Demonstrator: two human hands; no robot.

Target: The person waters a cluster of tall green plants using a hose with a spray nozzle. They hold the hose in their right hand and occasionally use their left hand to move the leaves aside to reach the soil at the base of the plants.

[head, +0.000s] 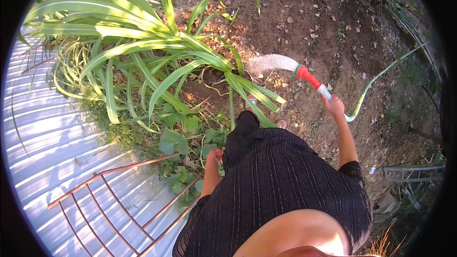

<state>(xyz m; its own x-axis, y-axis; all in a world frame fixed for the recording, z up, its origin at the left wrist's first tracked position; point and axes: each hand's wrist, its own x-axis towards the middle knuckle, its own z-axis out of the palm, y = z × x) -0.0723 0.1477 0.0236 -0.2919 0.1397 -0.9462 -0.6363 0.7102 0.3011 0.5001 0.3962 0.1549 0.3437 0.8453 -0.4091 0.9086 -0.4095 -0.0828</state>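
My right hand (333,105) is closed around the pale rear part of a red watering nozzle (307,75) with a green rim. A fan of water (273,62) sprays from it to the left, toward the base of a large long-leaved plant (214,60). A light green hose (367,87) runs from behind my right hand to the upper right. My left hand (215,155) hangs by my left thigh, above broad-leaved creeping plants (174,142). Its fingers are curled, and whether it holds anything is not clear.
Corrugated metal sheeting (39,121) lies on the left. A rusty metal frame with bars (96,176) rests at its lower edge. Bare soil (285,18) with scattered dry leaves stretches ahead and to the right. Another metal frame (414,168) is at the right edge.
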